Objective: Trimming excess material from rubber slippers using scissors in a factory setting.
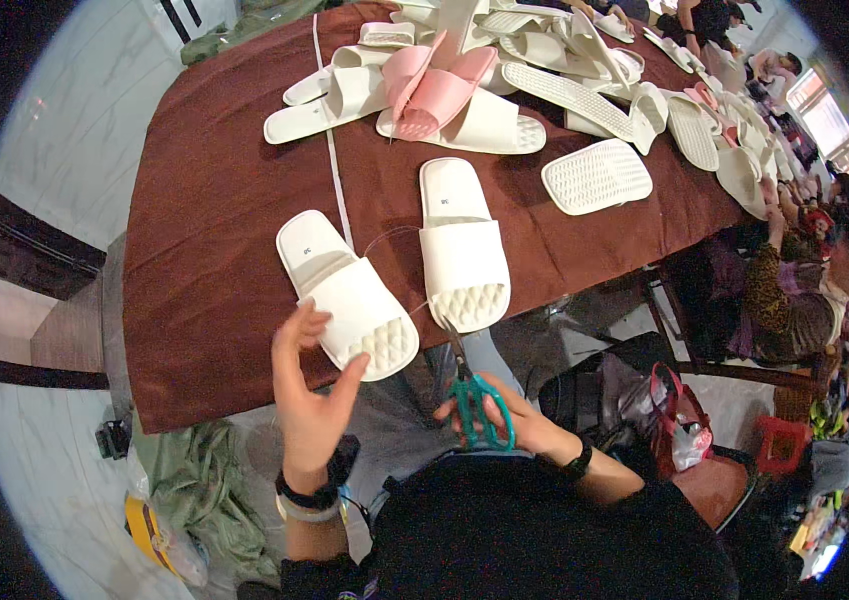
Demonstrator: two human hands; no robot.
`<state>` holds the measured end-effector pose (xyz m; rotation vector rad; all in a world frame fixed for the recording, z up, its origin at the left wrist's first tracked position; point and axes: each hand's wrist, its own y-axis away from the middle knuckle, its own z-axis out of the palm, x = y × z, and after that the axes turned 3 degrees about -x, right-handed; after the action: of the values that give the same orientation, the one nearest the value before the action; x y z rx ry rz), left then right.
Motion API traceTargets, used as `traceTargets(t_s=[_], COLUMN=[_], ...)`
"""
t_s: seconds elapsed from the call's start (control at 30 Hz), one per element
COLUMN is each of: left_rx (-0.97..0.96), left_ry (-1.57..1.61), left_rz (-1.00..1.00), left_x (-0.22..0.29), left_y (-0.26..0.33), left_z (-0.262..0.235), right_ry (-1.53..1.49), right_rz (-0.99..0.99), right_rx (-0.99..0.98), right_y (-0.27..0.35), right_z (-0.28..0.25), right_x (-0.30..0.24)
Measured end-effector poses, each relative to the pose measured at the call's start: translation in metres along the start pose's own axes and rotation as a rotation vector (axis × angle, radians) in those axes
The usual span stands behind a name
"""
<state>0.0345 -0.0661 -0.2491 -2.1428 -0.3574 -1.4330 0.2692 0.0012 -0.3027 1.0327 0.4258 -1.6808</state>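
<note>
Two white slippers lie near the front edge of the table, a left one (345, 300) and a right one (465, 250), joined by a thin thread. My left hand (310, 380) is at the left slipper's outer side, fingers and thumb spread apart; whether the fingertips touch it I cannot tell. In my right hand (520, 415) is a pair of scissors (483, 408) with teal handles. Their blades point up toward the toe end of the right slipper, close to the thread. Whether the blades touch either one is not plain.
Brown cloth covers the table (215, 270), with a white strip across it. A pile of white slippers (565, 50) and pink slippers (435, 95) fills the far side. One white slipper (600, 178) lies sole up at right. Other people sit along the table, near a red bag (680, 420).
</note>
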Motion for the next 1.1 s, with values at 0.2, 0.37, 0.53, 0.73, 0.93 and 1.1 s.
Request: traceTargets(t_s=[0.2,0.37,0.53,0.73,0.93,1.1], left_rx=[-0.097,-0.038,-0.039,-0.057,-0.022,0.031], left_ry=[-0.609,-0.527,-0.488,-0.49,-0.524,-0.598], left_rz=[0.063,0.003,-0.019,0.033,0.01,0.021], left_x=[-0.026,-0.031,-0.028,-0.024,-0.038,-0.046], left_y=[-0.019,-0.012,-0.009,-0.002,0.002,0.017], left_z=[-0.011,-0.013,-0.014,-0.007,-0.011,-0.051], right_ry=[0.106,0.344,0.317,0.409,1.2,1.544], right_rz=[0.032,0.016,0.013,0.036,-0.501,-0.508], right_rx=[0.062,0.218,0.277,0.291,0.591,0.556], right_y=[-0.013,-0.033,-0.048,-0.031,-0.015,-0.024], right_z=[0.002,0.002,0.008,0.002,-0.018,-0.027], right_x=[0.009,0.002,-0.001,0.01,-0.02,-0.054])
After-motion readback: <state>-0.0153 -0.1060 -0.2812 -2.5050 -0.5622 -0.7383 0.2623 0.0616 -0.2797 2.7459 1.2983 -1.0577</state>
